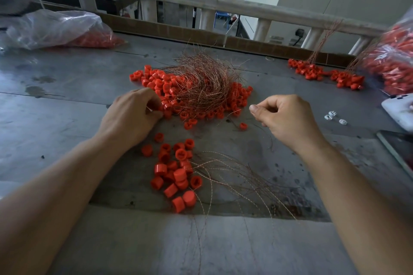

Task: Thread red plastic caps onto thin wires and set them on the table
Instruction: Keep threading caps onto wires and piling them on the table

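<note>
far caps (pixel 237 96): big loose red heap, mid-table
wire tangle (pixel 201 80): thin copper strands, bushy, on top of that heap
near caps (pixel 176 176): small scatter, upright and tipped
near wires (pixel 234 176): flat, fanned just right of the scatter
single wire (pixel 269 140): lone curved strand, right of centre
threaded caps (pixel 310 71): far right, wires angled up

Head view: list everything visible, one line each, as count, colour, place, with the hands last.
table: one, grey, under everything
centre cap pile: many, red, mid-table
wire tangle: one, copper, atop centre cap pile
near cap pile: roughly two dozen, red, between the forearms
loose wires: several, copper, right of near cap pile
threaded caps: two clusters, red, far right
left bag: one, clear, red caps inside, far left
right bag: one, clear, red caps inside, right edge
small parts: three, white, right
left hand: fingers curled into centre cap pile's left edge
right hand: pinching a thin wire
</note>
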A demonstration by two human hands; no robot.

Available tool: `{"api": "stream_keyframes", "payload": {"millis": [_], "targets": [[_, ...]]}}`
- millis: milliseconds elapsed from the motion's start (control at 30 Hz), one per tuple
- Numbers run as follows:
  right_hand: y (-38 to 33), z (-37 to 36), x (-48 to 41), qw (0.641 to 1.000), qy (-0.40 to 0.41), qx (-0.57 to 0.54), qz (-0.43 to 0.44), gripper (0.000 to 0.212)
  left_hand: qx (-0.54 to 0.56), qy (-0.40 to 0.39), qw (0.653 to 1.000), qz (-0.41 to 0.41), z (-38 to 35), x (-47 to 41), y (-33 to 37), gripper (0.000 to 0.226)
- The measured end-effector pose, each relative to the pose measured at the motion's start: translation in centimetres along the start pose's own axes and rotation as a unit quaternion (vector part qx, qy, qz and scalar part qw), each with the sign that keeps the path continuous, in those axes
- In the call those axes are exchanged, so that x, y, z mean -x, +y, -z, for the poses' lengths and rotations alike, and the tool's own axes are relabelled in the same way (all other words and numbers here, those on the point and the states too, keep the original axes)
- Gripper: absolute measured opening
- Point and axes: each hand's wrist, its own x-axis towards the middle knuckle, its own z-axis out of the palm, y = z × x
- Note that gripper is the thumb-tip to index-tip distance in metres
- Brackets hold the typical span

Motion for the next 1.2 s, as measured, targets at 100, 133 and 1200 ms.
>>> {"api": "stream_keyframes", "payload": {"millis": [100,133,1200], "targets": [[0.1,-0.1,0.0,1.000,-0.003,0.005,-0.002,0.022,0.002,0.009,1.000,-0.008,0.0,0.0,0.0,0.013],[0.2,-0.2,0.0,1.000,-0.004,0.006,-0.002,0.022,0.004,0.014,1.000,-0.012,0.0,0.0,0.1,0.014],[1.2,-2.5,-1.5,0.996,-0.024,0.051,0.074,0.005,0.539,-0.137,0.828,0.078,3.4,2.9,4.4,0.025]]}}
